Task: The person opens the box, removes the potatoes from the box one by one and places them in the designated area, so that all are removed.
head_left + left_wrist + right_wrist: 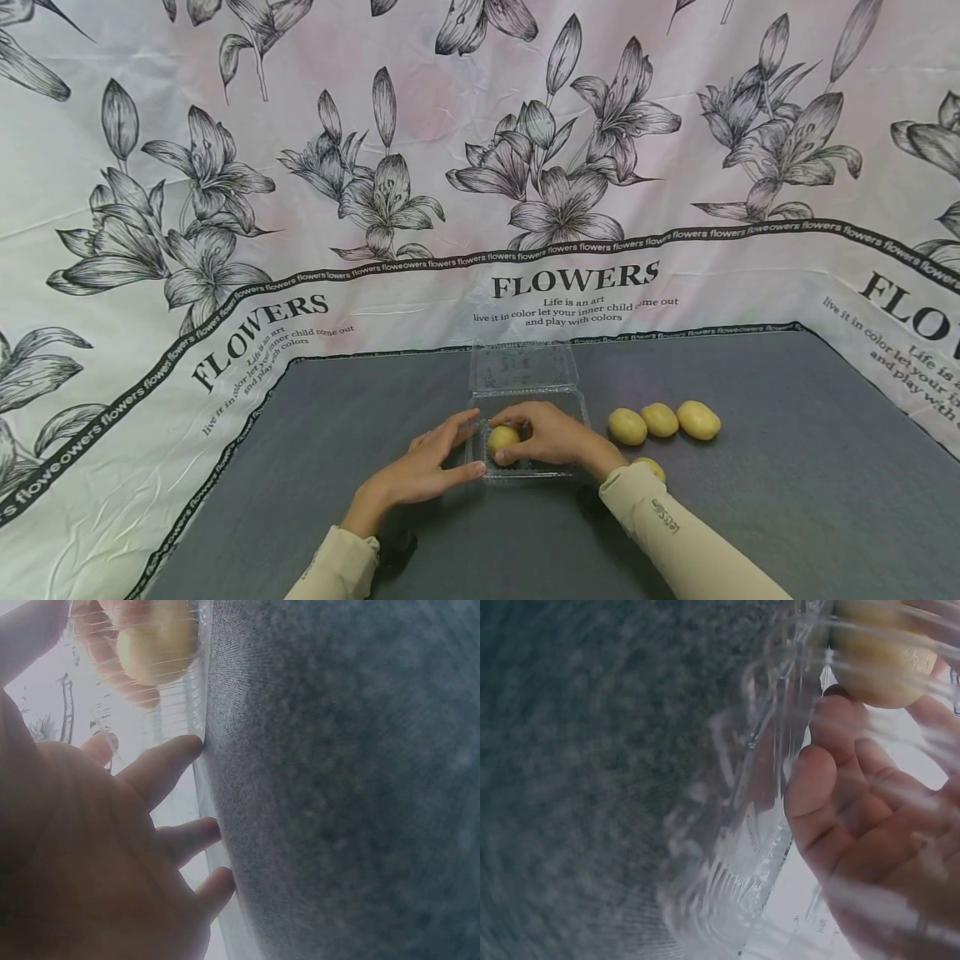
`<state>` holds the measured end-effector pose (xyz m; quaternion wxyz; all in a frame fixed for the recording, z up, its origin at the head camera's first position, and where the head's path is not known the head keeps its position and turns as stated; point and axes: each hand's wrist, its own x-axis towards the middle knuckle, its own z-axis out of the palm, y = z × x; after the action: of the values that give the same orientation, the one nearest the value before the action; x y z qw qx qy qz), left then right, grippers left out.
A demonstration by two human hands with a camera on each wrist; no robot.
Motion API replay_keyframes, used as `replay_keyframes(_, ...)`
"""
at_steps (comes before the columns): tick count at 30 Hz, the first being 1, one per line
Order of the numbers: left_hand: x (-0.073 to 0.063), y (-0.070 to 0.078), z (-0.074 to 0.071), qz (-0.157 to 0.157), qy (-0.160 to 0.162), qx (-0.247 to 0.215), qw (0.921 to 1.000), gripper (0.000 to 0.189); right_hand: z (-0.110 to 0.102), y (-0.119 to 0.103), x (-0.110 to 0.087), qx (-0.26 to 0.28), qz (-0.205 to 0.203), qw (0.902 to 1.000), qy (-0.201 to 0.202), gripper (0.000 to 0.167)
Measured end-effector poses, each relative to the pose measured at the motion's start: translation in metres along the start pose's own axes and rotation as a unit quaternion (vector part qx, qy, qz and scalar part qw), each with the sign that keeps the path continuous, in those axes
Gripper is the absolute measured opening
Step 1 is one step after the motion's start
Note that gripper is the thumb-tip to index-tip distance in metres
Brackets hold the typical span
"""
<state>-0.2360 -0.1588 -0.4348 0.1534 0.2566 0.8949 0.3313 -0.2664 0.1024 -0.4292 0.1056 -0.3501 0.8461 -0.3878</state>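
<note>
A clear plastic clamshell box (pixel 528 476) stands on the grey table, its lid (pixel 522 368) folded back toward the wall. Inside, at the left end, my right hand (pixel 553 433) holds a yellow potato (pixel 503 445) between thumb and fingers. The right wrist view shows this potato (pixel 881 664) through the box's wall, at the fingertips. Beside the box's left side is my left hand (pixel 422 471), fingers spread and fairly straight, holding nothing. In the left wrist view its fingertips (pixel 187 748) are close to the box wall; whether all touch, I cannot tell.
Three potatoes (pixel 662 420) lie in a row right of the box. Another potato (pixel 651 468) is partly hidden behind my right wrist. A flower-printed cloth (pixel 405 308) borders the table at the back and both sides.
</note>
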Motion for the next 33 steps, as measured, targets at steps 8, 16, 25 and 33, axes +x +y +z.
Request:
replay_keyframes(8,0.0,0.0001,0.0,0.003,0.0,0.002,1.0,0.08,-0.0003,-0.0011,0.0001,-0.003,-0.012,0.9999,-0.001,0.052)
replay_keyframes(16,0.0002,0.0006,-0.0002,0.008,0.001,0.002,1.0,0.079,-0.0002,-0.0029,-0.0005,-0.015,-0.02,0.9997,0.004,0.05)
replay_keyframes(25,0.0001,0.0007,-0.0001,0.006,0.0,-0.003,1.0,0.079,0.0008,-0.0045,0.0005,-0.009,-0.016,0.9998,0.003,0.05)
replay_keyframes(33,-0.0004,0.0006,0.0003,0.005,-0.003,-0.004,1.0,0.079,-0.0019,-0.0083,-0.0015,-0.01,-0.016,0.9998,0.005,0.05)
